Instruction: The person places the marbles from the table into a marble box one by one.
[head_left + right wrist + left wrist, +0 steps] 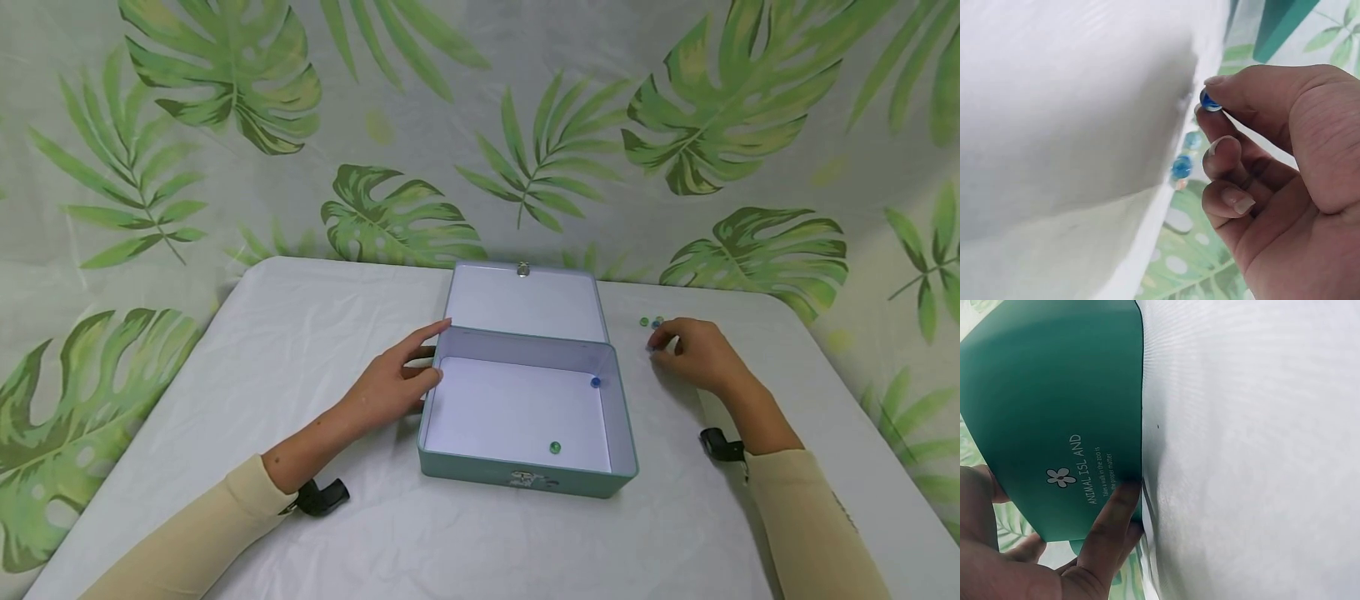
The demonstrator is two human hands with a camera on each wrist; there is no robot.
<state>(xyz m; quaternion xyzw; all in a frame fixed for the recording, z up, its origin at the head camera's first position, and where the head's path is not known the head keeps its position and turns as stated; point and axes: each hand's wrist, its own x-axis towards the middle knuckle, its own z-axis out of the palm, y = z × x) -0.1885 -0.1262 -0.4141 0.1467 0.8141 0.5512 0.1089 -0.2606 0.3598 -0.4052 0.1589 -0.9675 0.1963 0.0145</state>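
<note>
A green tin box (517, 482) stands with its lid (525, 300) swung back. Inside are a blue marble (596, 382) near the right wall and a green marble (555, 447) near the front. My left hand (390, 383) holds the box's left wall, thumb tip over the rim and other fingers along the printed outer side (1072, 394). To the right of the box, my right hand (697, 354) pinches a clear marble with blue swirls (1211, 100) between thumb and index finger. Just beyond that hand, a few more marbles lie close together, among them a green one (644, 322).
The table (315, 333) has a white cloth over it. Behind it hangs a leaf-printed curtain (555, 233). A metal clasp (523, 269) sits at the lid's far edge, and a latch (525, 477) is on the box's front. Black wrist cameras (322, 497) are worn at both cuffs.
</note>
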